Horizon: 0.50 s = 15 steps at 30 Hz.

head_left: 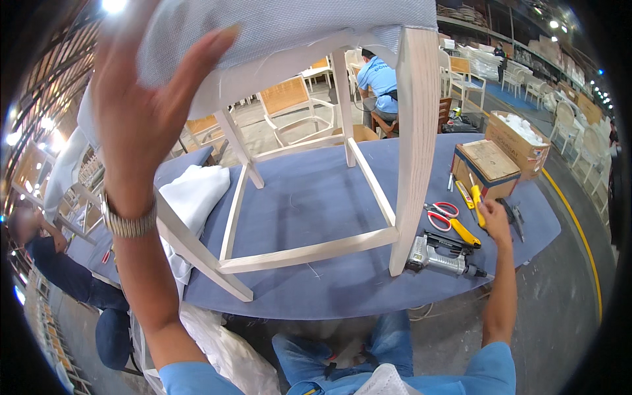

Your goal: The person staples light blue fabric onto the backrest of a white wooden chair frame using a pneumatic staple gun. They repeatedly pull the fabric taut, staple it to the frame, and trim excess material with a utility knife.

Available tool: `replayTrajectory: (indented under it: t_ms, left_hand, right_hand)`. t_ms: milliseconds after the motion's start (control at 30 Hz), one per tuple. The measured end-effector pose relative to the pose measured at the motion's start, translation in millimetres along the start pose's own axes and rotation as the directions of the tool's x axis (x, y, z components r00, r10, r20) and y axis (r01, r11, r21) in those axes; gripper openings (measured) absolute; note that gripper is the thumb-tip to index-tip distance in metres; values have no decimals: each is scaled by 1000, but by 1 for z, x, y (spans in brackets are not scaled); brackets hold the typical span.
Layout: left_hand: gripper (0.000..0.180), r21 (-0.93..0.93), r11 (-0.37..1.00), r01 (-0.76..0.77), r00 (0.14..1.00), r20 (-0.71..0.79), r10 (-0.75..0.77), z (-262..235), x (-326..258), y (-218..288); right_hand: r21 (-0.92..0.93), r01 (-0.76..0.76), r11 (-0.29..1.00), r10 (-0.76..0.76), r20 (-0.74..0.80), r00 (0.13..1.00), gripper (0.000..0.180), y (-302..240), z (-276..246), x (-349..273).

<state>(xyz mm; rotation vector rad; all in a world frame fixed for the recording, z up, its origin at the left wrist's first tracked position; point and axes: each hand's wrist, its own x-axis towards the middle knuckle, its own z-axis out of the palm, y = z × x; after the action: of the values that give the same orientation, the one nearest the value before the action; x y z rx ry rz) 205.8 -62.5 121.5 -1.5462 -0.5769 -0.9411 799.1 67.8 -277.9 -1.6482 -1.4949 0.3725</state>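
One chair (416,131) stands on the blue table (296,210), more chairs (284,97) on the floor (566,266) around. The left hand (135,125), thumb apart, is by the seat (289,49); the right hand's (495,222) fingers clamp a yellow tool (476,193).

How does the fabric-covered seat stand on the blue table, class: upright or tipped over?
Upright: the fabric-covered seat is uppermost, and its wooden legs point down to the blue table.
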Motion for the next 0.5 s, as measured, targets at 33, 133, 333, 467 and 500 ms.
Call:
replayTrajectory:
  t_ms: [33, 133, 333, 467, 500]
  left_hand:
    - [71, -40, 998, -47, 997, 64, 49, 10, 21, 3]
    - [84, -209, 955, 212, 946, 288, -147, 21, 58, 19]
    - [94, 52, 998, -32, 933, 360, 11, 50, 76, 17]
    - [104, 21, 989, -147, 961, 242, 137, 60, 67, 8]
    - [105, 38, 990, -135, 947, 298, 117, 55, 67, 7]
  right_hand:
    - [150, 28, 988, -25, -20, 999, 19, -16, -15, -4]
    - [503, 192, 843, -179, -76, 981, 25, -135, -51, -32]
    - [404, 453, 794, -375, -260, 890, 44, -263, -120, -111]
    - [149, 743, 652, -678, -324, 660, 47, -326, -95, -141]
    - [82, 769, 634, -722, -295, 626, 46, -339, -86, -139]
